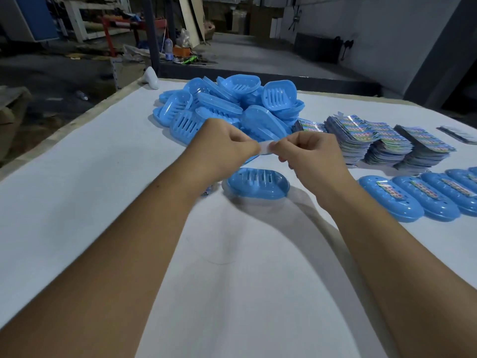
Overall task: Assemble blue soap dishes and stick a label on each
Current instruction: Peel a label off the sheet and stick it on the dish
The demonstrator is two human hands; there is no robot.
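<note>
A white table [77,202] carries a heap of blue dish parts [227,107] at twelve o'clock and stacked colourful labels [382,143] at two o'clock. At three o'clock lies a row of finished dishes [413,197], each bearing a label. One assembled soap dish [258,182], slotted and glossy, lies just below the hands, at their six o'clock. The left hand [222,146] and right hand [312,153] pinch a small pale strip [265,147] between them, fingers curled.

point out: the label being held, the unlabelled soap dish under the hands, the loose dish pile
label [265,147], head view, its white middle between both hands
soap dish [258,183], head view, slotted top
dish pile [227,109], head view, centre
</note>
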